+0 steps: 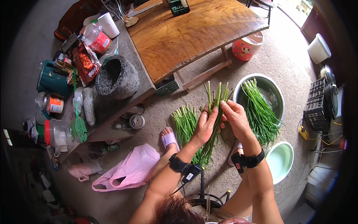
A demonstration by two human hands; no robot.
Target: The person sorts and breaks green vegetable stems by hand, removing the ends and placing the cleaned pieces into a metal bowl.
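Note:
A small bunch of green garlic chives [213, 142] is gripped in my left hand [205, 126], its pale cut ends pointing away from me and its leaves hanging down. My right hand [236, 116] pinches some of the stems near their upper ends, thumb on top. Under the left hand a larger pile of chives [184, 123] lies on the concrete floor. Right of my hands, another heap of chives [258, 109] rests in a steel basin [282, 96], its leaf tips drooping over the near rim.
A pale green plastic basin [279, 162] stands at near right. A pink plastic bag [134, 170] lies left of my feet. Beyond is a wooden table [195, 36]; a stone mortar [119, 77] sits on the grey slab at left. A black crate [314, 103] is far right.

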